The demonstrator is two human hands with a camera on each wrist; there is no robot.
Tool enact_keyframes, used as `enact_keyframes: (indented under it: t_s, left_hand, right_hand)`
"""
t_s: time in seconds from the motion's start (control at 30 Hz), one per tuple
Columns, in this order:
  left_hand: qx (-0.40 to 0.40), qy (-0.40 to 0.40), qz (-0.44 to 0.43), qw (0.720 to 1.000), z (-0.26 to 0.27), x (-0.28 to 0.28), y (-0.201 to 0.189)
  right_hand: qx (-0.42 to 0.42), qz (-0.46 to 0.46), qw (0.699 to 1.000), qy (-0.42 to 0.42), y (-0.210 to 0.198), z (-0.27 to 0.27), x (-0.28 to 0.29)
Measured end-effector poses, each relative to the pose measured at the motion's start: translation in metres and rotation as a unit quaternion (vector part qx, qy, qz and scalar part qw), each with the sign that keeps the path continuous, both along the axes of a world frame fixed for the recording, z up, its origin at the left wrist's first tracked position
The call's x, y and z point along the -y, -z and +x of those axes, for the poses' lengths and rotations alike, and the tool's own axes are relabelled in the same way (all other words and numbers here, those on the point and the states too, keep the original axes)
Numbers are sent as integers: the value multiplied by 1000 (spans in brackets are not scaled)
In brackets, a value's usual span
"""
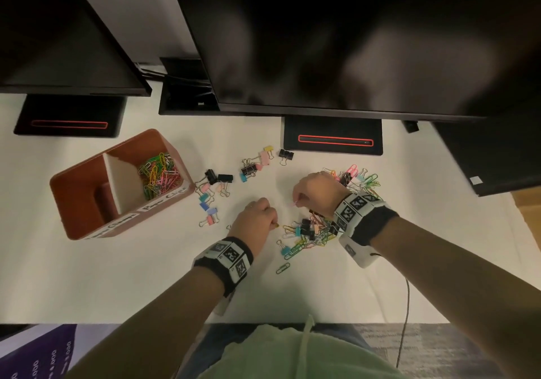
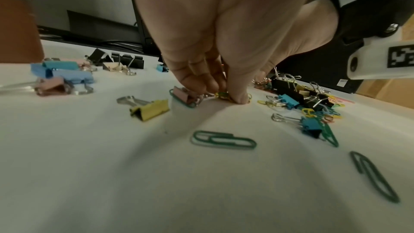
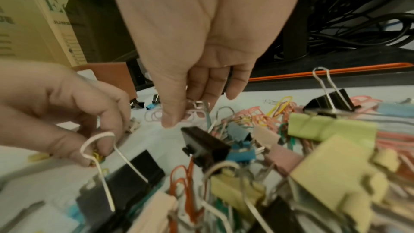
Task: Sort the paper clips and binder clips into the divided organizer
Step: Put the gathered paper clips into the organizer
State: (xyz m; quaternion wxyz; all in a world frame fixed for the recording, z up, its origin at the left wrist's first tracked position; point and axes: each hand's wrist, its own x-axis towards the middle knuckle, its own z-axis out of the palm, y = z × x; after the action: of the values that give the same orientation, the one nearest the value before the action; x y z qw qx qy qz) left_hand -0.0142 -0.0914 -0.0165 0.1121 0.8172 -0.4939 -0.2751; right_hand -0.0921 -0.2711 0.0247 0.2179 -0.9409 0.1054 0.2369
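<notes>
Pale pink paper clips (image 3: 192,114) sit pinched in the right hand's (image 1: 317,194) grip above the surface (image 1: 123,276), at the edge of the mixed pile (image 1: 310,232). The left hand (image 1: 257,217), the nearer to the organizer (image 1: 87,232), pinches a small yellow-green paper clip (image 2: 221,95) against the surface. The organizer lies to the left and farther back; its right compartment (image 1: 158,176) already holds coloured paper clips, so both loads likely travel that way. Binder clips (image 1: 216,179) lie scattered between.

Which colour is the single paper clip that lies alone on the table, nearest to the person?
Dark green paper clip; the left wrist view shows it best.
</notes>
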Motion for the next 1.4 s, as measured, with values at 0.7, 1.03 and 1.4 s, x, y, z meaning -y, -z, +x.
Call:
enact_keyframes:
  t_s: [0.7,1.03,1.4]
  left_hand:
    - [52,67,74,994,7,2,3]
    - [-45,-18,-59,997,24,-18,-36]
    - [-75,-26,5,997,1,-85,-12]
  right_hand:
    - [-5,83,996,-8,9,-64,-50]
    - [80,-7,996,-27,23,-50,-50]
    - [32,-2,999,-25,22,-39,-57]
